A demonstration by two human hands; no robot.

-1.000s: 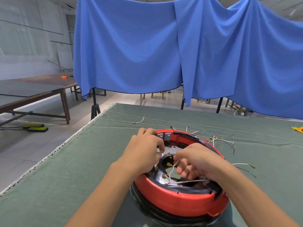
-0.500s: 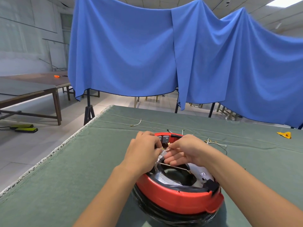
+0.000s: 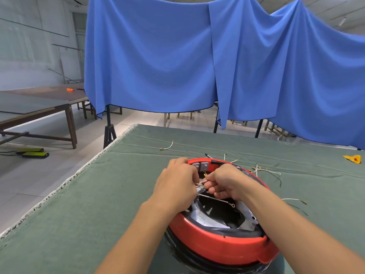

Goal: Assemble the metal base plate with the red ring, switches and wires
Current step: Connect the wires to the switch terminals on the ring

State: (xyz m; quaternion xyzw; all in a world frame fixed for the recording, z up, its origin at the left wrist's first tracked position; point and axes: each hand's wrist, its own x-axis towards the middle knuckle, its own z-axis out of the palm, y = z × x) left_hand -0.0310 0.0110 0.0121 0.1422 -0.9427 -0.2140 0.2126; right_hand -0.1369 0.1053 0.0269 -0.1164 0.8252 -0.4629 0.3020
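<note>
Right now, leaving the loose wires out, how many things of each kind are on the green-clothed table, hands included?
Red plastic ring: 1
Silver metal base plate inside it: 1
Black round body underneath: 1
Grey rectangular switches: 2
Yellow triangular piece: 1
Hands, left hand and right hand, pinching a white wire: 2
Total: 8

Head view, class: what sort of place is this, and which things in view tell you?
Probably a workshop or assembly training room: long bare wooden tables, a work table under green cloth strewn with loose wires, and blue sheets hung as a backdrop.
</note>
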